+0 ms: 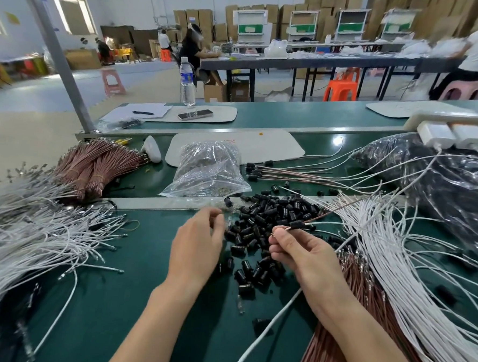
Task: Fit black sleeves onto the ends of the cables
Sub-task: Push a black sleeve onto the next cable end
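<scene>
One sleeved cable [322, 216], slanting to upper right, is pinched by the right hand [306, 255]; the left hand's [197, 245] hold cannot be told.

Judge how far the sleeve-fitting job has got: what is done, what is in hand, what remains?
Done: a few sleeved cables lie at the back. In hand: the right hand pinches a brown cable with a sleeve riding on it; the left hand hovers by the sleeve pile, its grip blurred. Left: tied brown bundles and the white cables at right, ends bare.
</scene>
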A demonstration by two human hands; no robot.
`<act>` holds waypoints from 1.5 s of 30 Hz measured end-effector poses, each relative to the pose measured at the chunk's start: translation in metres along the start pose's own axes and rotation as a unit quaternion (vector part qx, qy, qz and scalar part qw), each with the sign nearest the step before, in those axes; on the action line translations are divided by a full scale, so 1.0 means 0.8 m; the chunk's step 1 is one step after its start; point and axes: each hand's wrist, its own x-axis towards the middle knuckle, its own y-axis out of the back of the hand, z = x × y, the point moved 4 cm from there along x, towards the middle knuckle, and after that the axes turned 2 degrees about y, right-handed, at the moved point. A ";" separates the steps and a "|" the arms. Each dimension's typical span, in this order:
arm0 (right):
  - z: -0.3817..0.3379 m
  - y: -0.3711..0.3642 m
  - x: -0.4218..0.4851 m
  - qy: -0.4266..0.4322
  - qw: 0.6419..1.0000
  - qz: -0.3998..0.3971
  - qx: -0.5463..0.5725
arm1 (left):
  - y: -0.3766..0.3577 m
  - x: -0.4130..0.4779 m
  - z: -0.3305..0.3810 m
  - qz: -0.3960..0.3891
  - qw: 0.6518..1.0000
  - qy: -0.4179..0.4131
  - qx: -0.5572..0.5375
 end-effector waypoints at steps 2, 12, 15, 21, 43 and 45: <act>0.001 -0.001 0.000 -0.006 1.000 0.000 0.009 | -0.007 0.015 -0.005 -0.080 0.992 0.020 0.092; -0.004 -0.003 -0.003 -0.052 0.996 -0.005 0.076 | -0.016 0.046 0.001 -0.235 0.964 0.029 0.122; -0.008 -0.003 -0.004 -0.062 0.994 -0.004 0.088 | -0.016 0.048 0.006 -0.224 0.962 -0.009 0.156; -0.010 -0.003 -0.006 -0.065 0.993 -0.006 0.095 | -0.015 0.034 -0.007 -0.167 0.978 -0.023 0.122; -0.007 -0.011 -0.007 -0.058 0.995 -0.015 0.085 | -0.003 -0.038 0.016 -0.074 0.953 -0.048 -0.289; -0.005 -0.013 -0.007 -0.054 0.995 -0.016 0.081 | -0.011 -0.052 0.034 -0.067 0.936 -0.043 -0.343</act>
